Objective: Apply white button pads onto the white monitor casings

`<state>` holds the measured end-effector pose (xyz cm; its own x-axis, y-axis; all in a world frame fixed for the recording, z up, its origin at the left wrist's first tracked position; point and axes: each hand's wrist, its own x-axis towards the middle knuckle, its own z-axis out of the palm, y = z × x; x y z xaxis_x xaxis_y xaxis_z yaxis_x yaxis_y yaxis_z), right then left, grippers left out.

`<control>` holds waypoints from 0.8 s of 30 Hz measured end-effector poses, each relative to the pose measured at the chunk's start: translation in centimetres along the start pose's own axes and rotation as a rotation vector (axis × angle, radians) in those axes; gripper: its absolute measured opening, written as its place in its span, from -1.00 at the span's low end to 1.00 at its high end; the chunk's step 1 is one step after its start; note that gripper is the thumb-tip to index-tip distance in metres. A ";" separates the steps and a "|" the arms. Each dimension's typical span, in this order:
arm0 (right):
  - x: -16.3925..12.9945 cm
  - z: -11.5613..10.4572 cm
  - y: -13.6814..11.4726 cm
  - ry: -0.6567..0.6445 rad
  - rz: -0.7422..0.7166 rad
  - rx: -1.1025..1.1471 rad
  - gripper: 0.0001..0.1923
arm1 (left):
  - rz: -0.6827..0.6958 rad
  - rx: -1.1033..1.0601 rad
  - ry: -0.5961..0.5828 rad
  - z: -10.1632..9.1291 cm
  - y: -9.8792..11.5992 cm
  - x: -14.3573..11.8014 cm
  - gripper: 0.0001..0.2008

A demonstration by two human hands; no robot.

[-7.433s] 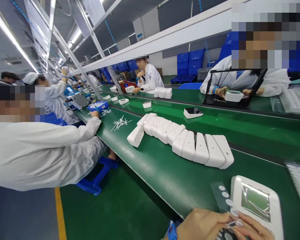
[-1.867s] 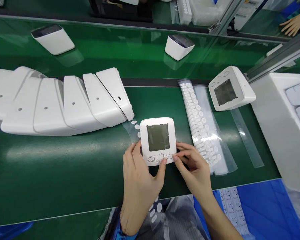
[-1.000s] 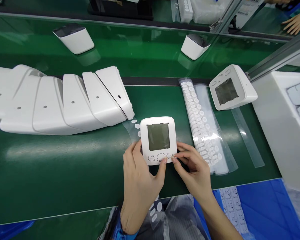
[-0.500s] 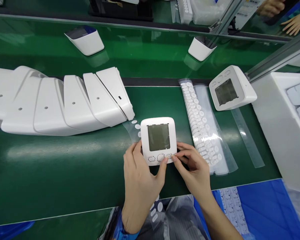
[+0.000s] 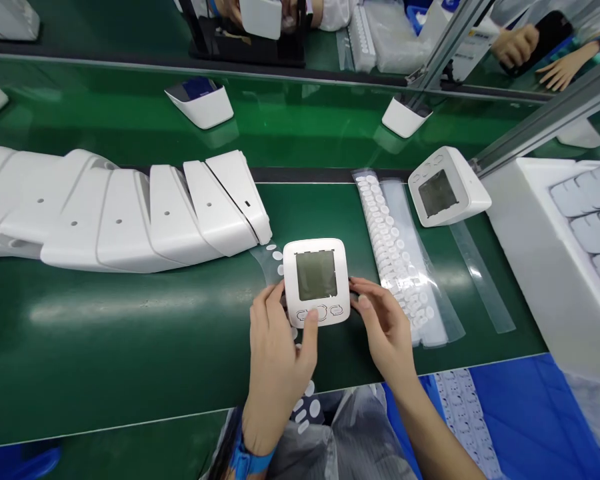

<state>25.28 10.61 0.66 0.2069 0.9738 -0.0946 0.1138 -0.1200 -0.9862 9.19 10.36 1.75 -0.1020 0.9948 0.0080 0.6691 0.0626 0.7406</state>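
A white blood pressure monitor [image 5: 317, 275] with a grey screen and three outlined buttons is tilted up toward me above the green bench. My left hand [image 5: 280, 353] grips its left side, the thumb lying over the buttons at the front. At the monitor's right edge is my right hand [image 5: 387, 327], thumb and fingers drawn together close to the casing. Whether anything small sits in that pinch is hidden. Behind the monitor, a clear strip with white oval pieces [image 5: 278, 256] partly shows.
Nested white casings [image 5: 130, 220] form a row on the left. Clear sheets of white oval pieces [image 5: 395, 247] lie right of my hands, beside another monitor [image 5: 447, 187]. A white foam box [image 5: 525, 267] borders the right. Casings [image 5: 205, 110] stand on the green strip behind; other people's hands work beyond.
My left thumb has shifted left across the buttons. My right thumb has left the lower right button and moved off the monitor's face to its right side.
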 end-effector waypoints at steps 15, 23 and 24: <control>-0.5 1.3 -2.0 -0.066 0.119 0.079 -0.56 | -0.038 -0.331 -0.140 -2.2 -0.8 -0.7 -0.61; -1.1 -0.4 -5.2 -0.040 0.413 0.357 -0.53 | -0.016 -0.476 -0.205 -4.8 -0.1 -2.0 -0.58; -0.8 -0.7 -5.6 -0.009 0.409 0.357 -0.52 | -0.030 -0.489 -0.202 -5.1 -0.3 -2.1 -0.58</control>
<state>25.13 10.37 6.35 0.1560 0.8631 -0.4804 -0.3119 -0.4184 -0.8530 5.44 7.82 4.93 0.0605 0.9918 -0.1123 0.2420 0.0946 0.9656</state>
